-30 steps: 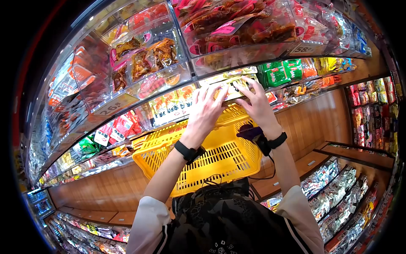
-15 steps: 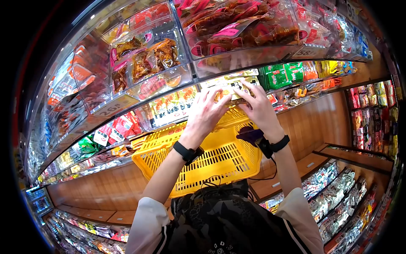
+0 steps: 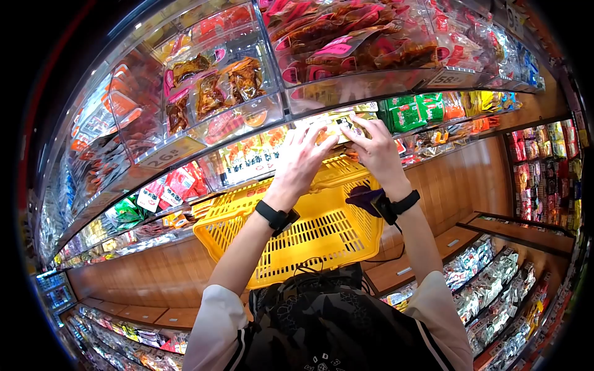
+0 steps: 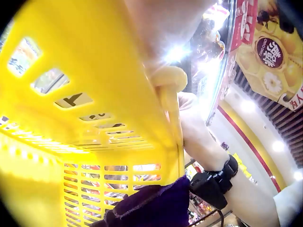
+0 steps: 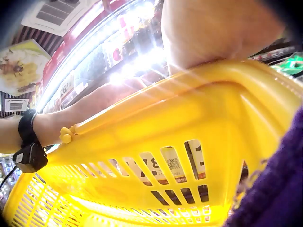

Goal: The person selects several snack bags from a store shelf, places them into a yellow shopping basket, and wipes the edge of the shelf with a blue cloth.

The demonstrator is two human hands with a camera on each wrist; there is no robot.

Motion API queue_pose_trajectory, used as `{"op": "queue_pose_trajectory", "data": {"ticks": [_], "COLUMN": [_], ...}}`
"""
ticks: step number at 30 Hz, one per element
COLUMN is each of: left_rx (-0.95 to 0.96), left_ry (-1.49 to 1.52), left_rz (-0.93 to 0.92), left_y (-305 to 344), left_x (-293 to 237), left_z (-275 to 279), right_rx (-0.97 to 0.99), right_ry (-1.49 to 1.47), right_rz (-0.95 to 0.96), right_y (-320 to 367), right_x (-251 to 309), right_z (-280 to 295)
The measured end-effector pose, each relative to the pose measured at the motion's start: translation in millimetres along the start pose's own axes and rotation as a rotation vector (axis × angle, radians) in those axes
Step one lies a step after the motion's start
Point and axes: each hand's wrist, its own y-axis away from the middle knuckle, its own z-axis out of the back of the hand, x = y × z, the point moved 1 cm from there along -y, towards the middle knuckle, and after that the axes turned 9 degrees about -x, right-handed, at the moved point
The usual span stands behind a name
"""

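Observation:
In the head view, my left hand (image 3: 301,157) and right hand (image 3: 378,151) meet over the lit lower shelf, just above the front rim of a yellow shopping basket (image 3: 309,232). Between them is a pale yellow snack packet (image 3: 334,132) with dark print, which the bent fingers and thumbs of both hands pinch from either side. My palms and forearms hide part of it. Both wrist views mostly show the basket wall, with the fingertips out of sight. A purple cloth (image 4: 154,205) hangs at the basket's right end, by my right wrist.
Clear plastic bins of brown packaged snacks (image 3: 356,49) overhang the hands. Beside them on the lower shelf lie green packets (image 3: 414,111) and red packets (image 3: 182,183). Price labels (image 3: 167,153) line the bin edges. A wooden panel (image 3: 461,173) stands below the shelf.
My right fingers have drawn in a little closer to the packet. Both hands stay over the same spot, and the basket has hardly moved.

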Motion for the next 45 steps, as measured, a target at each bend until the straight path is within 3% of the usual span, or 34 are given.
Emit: {"op": "queue_pose_trajectory", "data": {"ticks": [6, 22, 30, 37, 45], "left_rx": [0.009, -0.042, -0.064, -0.084, -0.041], "left_ry": [0.010, 0.150, 0.204, 0.046, 0.009], "left_rz": [0.025, 0.079, 0.191, 0.106, 0.098], "left_y": [-1.0, 3.4, 15.1, 12.5, 7.6], "left_x": [2.5, 5.2, 8.8, 5.2, 9.5], "left_z": [-1.9, 2.6, 2.8, 2.0, 0.1], "right_rx": [-0.028, -0.032, -0.244, -0.124, -0.118], "right_ry": [0.017, -0.056, 0.041, 0.030, 0.001], "right_rz": [0.081, 0.065, 0.028, -0.046, -0.119], "right_y": [-5.8, -3.0, 8.1, 24.8, 22.4], "right_x": [-1.0, 0.2, -7.9, -31.6, -31.1], "right_z": [1.9, 8.7, 24.1, 22.5, 17.6]}}
